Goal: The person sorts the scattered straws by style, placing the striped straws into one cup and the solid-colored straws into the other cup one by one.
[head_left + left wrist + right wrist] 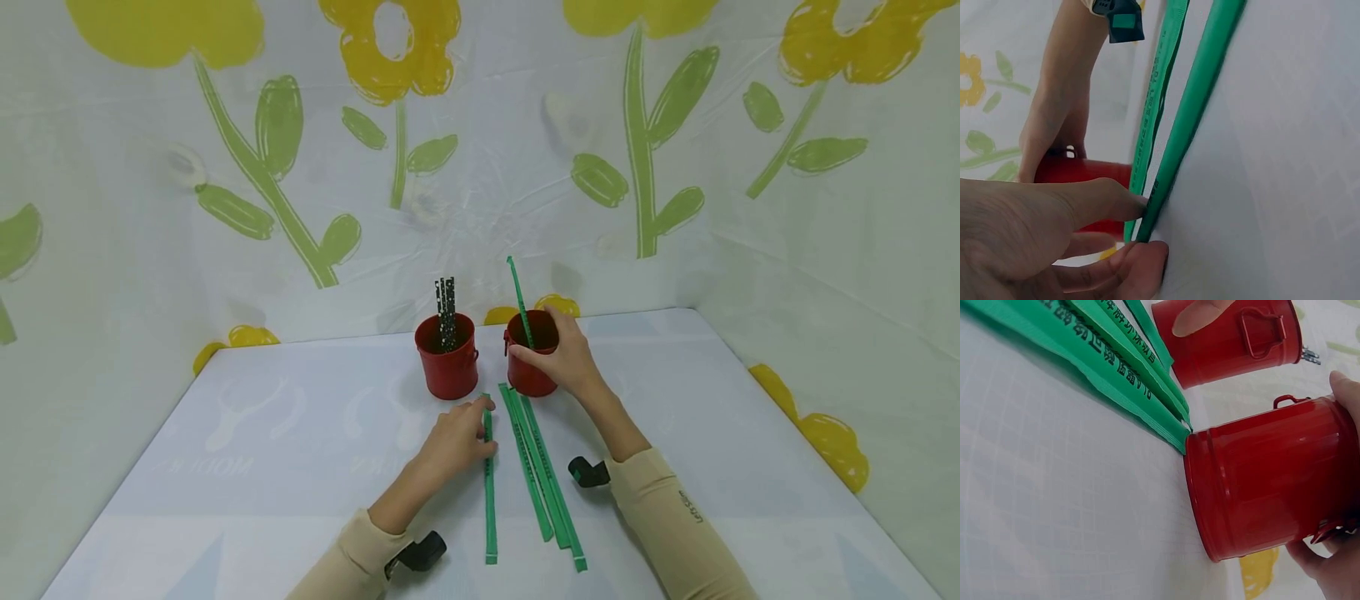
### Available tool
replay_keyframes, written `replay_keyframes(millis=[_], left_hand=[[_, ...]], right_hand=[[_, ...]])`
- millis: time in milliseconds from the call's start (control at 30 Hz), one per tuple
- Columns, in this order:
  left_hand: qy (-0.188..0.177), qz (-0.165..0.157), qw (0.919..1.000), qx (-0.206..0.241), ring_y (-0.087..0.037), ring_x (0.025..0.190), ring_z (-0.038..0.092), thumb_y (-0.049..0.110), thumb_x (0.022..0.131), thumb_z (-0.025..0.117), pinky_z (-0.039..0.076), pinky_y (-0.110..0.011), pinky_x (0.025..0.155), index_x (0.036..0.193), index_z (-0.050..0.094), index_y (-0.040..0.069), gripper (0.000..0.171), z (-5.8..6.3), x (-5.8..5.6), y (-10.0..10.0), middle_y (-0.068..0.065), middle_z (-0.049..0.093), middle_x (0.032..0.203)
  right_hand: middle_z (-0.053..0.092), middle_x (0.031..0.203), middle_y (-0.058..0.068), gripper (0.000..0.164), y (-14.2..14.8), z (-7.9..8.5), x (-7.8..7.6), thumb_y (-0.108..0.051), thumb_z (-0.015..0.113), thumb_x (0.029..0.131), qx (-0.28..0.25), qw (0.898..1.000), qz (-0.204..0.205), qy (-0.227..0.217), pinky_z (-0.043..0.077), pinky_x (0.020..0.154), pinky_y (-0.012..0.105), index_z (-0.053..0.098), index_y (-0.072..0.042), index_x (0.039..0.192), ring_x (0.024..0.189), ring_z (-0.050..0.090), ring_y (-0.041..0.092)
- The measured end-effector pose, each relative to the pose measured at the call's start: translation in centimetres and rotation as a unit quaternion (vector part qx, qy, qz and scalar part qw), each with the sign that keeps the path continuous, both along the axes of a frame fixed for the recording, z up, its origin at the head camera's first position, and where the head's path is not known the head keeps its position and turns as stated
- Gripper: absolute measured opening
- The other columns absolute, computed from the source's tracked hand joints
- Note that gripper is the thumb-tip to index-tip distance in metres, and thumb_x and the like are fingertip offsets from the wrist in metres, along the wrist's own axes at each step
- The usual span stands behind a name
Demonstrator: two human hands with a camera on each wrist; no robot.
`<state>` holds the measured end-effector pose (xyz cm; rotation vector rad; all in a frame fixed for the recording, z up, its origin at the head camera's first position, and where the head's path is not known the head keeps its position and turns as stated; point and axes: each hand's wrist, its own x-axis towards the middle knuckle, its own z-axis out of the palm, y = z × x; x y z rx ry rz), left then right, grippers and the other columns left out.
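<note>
My right hand grips a small red metal bucket by its rim, thumb at the near side and fingers at the far right. One green wrapped straw stands tilted inside that bucket. My left hand is at the upper end of a single green wrapped straw lying on the table. In the left wrist view its thumb touches this straw and the other fingers are by the straw's end, with a gap between them. Several more green wrapped straws lie together just to the right, printed with black lettering.
A second red bucket stands on the left, holding several black straws with white spots. The white table reaches back to a flower-printed curtain. Black wrist cameras sit under both sleeves.
</note>
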<state>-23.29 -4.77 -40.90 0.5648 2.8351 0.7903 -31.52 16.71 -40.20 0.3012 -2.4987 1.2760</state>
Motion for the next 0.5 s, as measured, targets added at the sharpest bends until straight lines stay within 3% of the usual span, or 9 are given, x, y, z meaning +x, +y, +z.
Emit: replay_keyframes(millis=[200,500], left_hand=[[-0.047,0.018,0.9985,0.022,-0.012,0.058,0.058,0.013,0.081,0.078,0.050,-0.020,0.049,0.138,0.051,0.005,0.063,0.21,0.13,-0.14,-0.005,0.062,0.086],[-0.071,0.019,0.9966,0.038,-0.011,0.053,0.060,0.009,0.081,0.077,0.051,-0.021,0.048,0.134,0.053,0.000,0.059,0.65,0.32,-0.30,-0.007,0.062,0.087]], right_hand=[[0.048,0.141,0.012,0.090,-0.07,0.05,0.14,-0.045,0.079,0.079,-0.003,1.000,0.001,-0.007,0.054,0.095,0.050,0.034,-0.010,0.149,0.128,0.049,0.030],[0.049,0.140,0.011,0.088,-0.08,0.15,0.09,-0.044,0.079,0.079,-0.003,1.000,-0.002,-0.009,0.054,0.095,0.050,0.035,-0.011,0.148,0.127,0.048,0.029]])
